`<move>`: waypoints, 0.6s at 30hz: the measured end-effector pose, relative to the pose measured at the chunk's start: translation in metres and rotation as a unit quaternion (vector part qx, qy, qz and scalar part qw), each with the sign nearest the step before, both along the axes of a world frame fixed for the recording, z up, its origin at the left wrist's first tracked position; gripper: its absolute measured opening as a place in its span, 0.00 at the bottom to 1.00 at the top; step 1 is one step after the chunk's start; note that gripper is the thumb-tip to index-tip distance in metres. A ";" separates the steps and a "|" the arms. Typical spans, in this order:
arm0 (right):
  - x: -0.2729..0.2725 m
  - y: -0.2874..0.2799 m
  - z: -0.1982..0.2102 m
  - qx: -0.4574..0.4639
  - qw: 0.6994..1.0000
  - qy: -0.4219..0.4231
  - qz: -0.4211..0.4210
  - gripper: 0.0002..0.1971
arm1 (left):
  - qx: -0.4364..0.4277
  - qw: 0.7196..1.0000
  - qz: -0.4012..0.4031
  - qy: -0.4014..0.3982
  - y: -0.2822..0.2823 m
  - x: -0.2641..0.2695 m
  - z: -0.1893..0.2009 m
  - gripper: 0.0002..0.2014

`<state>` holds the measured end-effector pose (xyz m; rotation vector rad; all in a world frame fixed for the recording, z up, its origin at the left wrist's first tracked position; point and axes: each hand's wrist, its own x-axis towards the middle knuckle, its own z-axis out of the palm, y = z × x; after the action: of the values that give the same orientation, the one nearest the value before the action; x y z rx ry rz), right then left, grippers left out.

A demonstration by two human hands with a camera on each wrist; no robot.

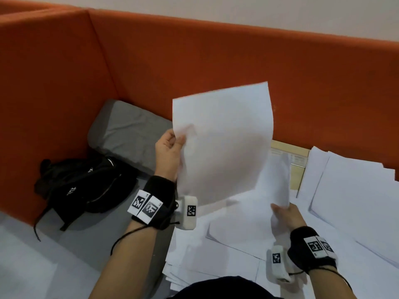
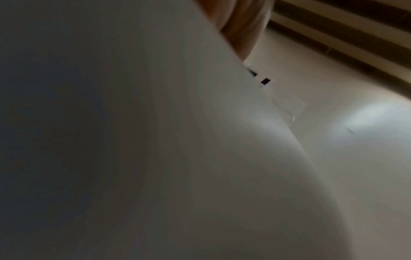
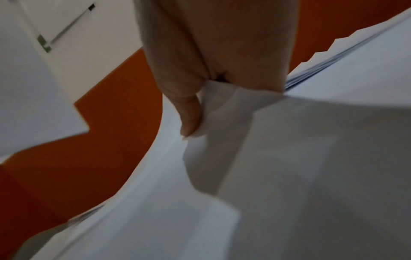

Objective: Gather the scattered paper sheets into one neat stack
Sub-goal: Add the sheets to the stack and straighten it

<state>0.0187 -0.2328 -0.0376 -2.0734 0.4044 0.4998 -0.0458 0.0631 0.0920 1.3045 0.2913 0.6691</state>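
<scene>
Head view shows the left hand (image 1: 168,152) pinching the left edge of a raised sheet (image 1: 222,139), thumb in front, fingers hidden behind. Lower right, the right hand (image 1: 288,219) pinches the bottom corner of a second sheet (image 1: 278,182); the right wrist view shows the thumb (image 3: 189,116) pressed on folded paper. Loose sheets (image 1: 356,190) lie scattered on the desk (image 1: 299,175) below, overlapping. An orange partition (image 1: 194,61) stands behind. A black bag (image 1: 84,186) and grey cushion (image 1: 129,130) sit left.
</scene>
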 end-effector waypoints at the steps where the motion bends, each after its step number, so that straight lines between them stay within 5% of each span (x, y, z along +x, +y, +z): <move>1: -0.002 0.001 0.004 0.011 1.000 0.004 0.005 0.19 | 0.006 1.000 -0.005 0.028 -0.003 0.005 -0.011 0.10; 6: -0.006 0.005 0.004 0.098 0.994 0.049 -0.010 0.29 | 0.090 0.971 -0.039 0.219 -0.019 0.023 -0.096 0.09; 10: -0.009 0.008 -0.004 0.198 0.974 0.094 -0.055 0.30 | 0.248 0.874 -0.153 0.388 -0.044 0.008 -0.144 0.25; 13: -0.017 0.014 -0.002 0.120 0.990 0.054 0.046 0.27 | 0.338 0.815 -0.224 0.413 -0.062 0.003 -0.144 0.34; 15: -0.017 0.014 -0.001 0.069 0.995 0.027 0.073 0.23 | 0.306 0.826 -0.247 0.403 -0.061 0.006 -0.144 0.36; 18: -0.011 0.010 0.012 0.080 0.995 -0.038 0.044 0.20 | 0.208 0.886 -0.208 0.360 -0.050 0.008 -0.148 0.34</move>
<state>0.0072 -0.2230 -0.0252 -1.9545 0.2226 0.4871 -0.0374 0.0131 -0.0561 1.9351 0.4618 -0.1636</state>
